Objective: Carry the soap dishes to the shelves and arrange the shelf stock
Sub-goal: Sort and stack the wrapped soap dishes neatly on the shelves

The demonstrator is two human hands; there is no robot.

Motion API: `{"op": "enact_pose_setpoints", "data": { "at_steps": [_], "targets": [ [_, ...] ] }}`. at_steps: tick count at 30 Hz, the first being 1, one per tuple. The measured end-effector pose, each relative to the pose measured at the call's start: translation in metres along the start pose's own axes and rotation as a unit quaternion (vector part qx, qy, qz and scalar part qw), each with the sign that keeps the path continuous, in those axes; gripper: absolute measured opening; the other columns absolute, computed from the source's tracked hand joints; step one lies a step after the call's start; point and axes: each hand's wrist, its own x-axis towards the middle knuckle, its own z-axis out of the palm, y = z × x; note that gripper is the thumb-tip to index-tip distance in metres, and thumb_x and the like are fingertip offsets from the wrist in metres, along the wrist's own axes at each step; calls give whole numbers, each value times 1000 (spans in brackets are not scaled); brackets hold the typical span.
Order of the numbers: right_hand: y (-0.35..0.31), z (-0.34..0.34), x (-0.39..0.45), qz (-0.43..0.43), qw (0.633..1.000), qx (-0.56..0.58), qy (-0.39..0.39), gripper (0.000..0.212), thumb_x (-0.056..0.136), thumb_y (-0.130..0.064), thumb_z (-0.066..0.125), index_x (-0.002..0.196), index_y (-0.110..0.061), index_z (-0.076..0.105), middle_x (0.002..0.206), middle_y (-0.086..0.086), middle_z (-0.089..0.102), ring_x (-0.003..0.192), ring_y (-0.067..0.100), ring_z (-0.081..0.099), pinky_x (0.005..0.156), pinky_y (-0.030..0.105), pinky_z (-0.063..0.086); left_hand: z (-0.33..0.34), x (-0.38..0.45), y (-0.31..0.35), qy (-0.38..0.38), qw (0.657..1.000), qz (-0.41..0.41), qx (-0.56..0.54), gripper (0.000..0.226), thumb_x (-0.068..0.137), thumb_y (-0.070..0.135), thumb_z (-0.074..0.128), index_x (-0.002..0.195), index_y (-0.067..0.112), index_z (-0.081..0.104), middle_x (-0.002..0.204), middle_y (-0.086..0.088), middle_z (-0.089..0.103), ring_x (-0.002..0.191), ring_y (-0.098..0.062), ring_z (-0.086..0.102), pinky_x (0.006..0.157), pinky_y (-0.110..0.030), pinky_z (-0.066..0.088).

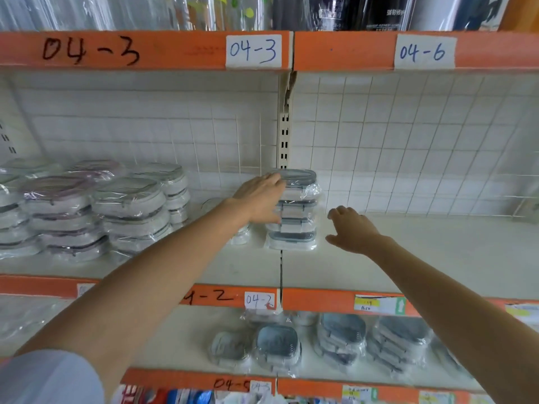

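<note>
A shelving unit (408, 258) with cream boards and orange front edges is filling the whole view, backed by a white wire grid panel (408, 147). Handwritten labels are showing on the orange edges: "04-3" (253, 50) and "04-6" (423, 51) on the upper edge, "04-2" (259, 300) on the middle shelf's front edge. Wrapped goods are standing along the top shelf (350, 13). On the middle shelf, toward its left end, large piles of plastic-wrapped soap dishes (96, 208) are sitting several layers high. At the seam where the two shelf boards are meeting, near the back, a single stack of wrapped soap dishes (297, 225) is standing upright. The left hand (261, 199) is reaching in from the front edge and lying against the left side and top of that stack, fingers nearly straight, curling round nothing. The right hand (351, 228) is hovering just right of the stack, apart from it, fingers loosely bent and holding nothing. On the lower shelf, grey-lidded wrapped dishes (341, 339) are lying in loose, tilted piles right of the middle. A pale sleeve (43, 377) is showing at the bottom left corner.
</note>
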Motion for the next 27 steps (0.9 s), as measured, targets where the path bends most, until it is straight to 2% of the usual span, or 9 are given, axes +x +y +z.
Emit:
{"op": "enact_pose_setpoints", "data": {
  "at_steps": [5,9,13,15,17,21,24,27],
  "targets": [
    [-54,19,-61,-34,999,17,20,46,93,-32,54,133,-11,43,134,7,46,126,24,41,98,36,37,19,-79,11,-35,998,20,-39,44,87,30,61,124,9,48,127,-5,48,116,-23,48,87,-32,42],
    [-99,50,-113,-81,996,34,-33,49,93,-30,55,136,-12,41,135,6,45,125,23,40,100,34,37,53,-139,18,-94,992,27,-80,30,91,32,56,113,11,56,118,-4,54,107,-22,53,81,-35,46],
    [-122,83,-151,-104,990,47,-81,54,94,-32,55,141,-14,37,146,5,37,134,22,34,107,39,35,88,-192,32,-158,979,42,-118,21,94,28,54,97,7,58,100,-3,56,86,-18,54,65,-27,39],
    [-127,100,-163,-98,988,48,-108,55,94,-33,54,143,-15,35,151,5,29,137,22,30,108,40,35,109,-211,33,-201,970,40,-132,21,93,23,53,97,4,60,99,-4,57,87,-20,57,67,-30,45],
    [-128,115,-169,-94,986,45,-131,59,94,-35,54,145,-14,32,152,6,28,138,22,29,109,40,34,135,-221,30,-243,959,33,-141,24,90,21,53,107,5,62,108,-6,59,97,-23,60,78,-37,52],
    [-124,160,-162,-81,982,51,-163,68,92,-40,56,147,-11,27,150,5,32,137,23,31,110,40,33,200,-228,18,-292,948,-3,-125,45,90,34,58,126,9,53,125,-6,52,113,-24,53,94,-41,48],
    [-122,207,-145,-78,978,60,-184,75,90,-44,58,147,-10,24,151,6,29,138,23,27,112,40,31,256,-225,3,-286,946,-48,-142,45,92,32,56,129,8,50,129,-6,50,115,-23,52,96,-41,47],
    [-120,253,-118,-81,980,64,-169,83,87,-50,59,149,-10,20,153,4,23,141,21,21,112,37,28,307,-206,-18,-255,950,-102,-151,41,95,30,53,124,1,50,126,-11,50,112,-26,52,93,-39,45]
  ]
}}
